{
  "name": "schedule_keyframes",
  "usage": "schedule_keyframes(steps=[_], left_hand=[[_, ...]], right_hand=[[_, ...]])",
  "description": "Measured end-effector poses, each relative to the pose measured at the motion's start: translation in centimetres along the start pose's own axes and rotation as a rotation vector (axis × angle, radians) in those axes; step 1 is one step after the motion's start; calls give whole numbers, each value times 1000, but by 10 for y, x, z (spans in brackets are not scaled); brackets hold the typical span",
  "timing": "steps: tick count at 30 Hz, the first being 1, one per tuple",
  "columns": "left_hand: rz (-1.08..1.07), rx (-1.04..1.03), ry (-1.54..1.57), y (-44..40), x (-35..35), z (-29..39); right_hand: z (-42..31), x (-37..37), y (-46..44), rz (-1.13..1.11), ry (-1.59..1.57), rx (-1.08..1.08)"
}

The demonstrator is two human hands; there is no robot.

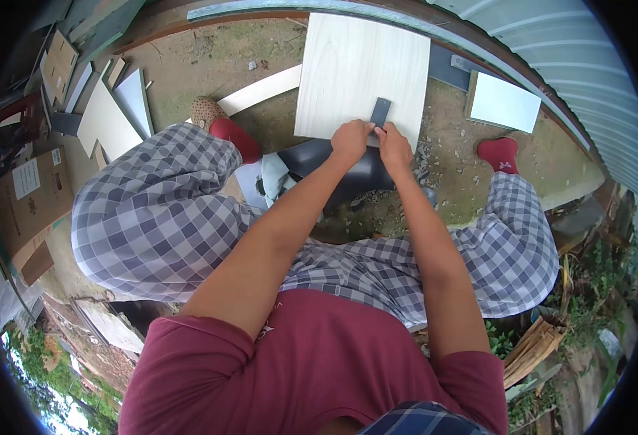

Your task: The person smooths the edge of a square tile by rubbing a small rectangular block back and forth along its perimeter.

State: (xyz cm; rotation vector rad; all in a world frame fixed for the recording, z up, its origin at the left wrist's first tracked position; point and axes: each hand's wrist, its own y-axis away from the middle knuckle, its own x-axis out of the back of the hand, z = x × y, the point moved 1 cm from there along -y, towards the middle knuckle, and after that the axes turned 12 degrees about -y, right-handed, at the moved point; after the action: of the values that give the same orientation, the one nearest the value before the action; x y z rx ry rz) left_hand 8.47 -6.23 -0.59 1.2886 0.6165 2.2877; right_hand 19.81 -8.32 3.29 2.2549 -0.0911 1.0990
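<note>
Both hands meet at the near edge of a pale wood-grain board [362, 72], which lies in front of me. Between them is a small dark grey rectangular strip [380, 111], pointing away from me over the board. My left hand [351, 141] is closed, its thumb and fingertips pinching the strip's near left side. Against the right side, my right hand [394, 147] pinches it too, fingers curled. The strip's near end is partly hidden by the fingers. Under the board's near edge sits a dark, rounded, smooth object [319, 161], partly covered by my arms.
A long pale strip [264, 90] lies left of the board. White-faced offcuts [504, 100] rest at the right by a corrugated metal wall [551, 43]. Cut panels [109, 119] and a cardboard box [29, 196] are at the left. Gravel bits [431, 156] litter the concrete.
</note>
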Motion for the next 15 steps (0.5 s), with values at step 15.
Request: schedule_keyframes(steps=[15], left_hand=[[30,128,-138,-161,73,88]], right_hand=[[-45,59,-183,51,-19,-2]])
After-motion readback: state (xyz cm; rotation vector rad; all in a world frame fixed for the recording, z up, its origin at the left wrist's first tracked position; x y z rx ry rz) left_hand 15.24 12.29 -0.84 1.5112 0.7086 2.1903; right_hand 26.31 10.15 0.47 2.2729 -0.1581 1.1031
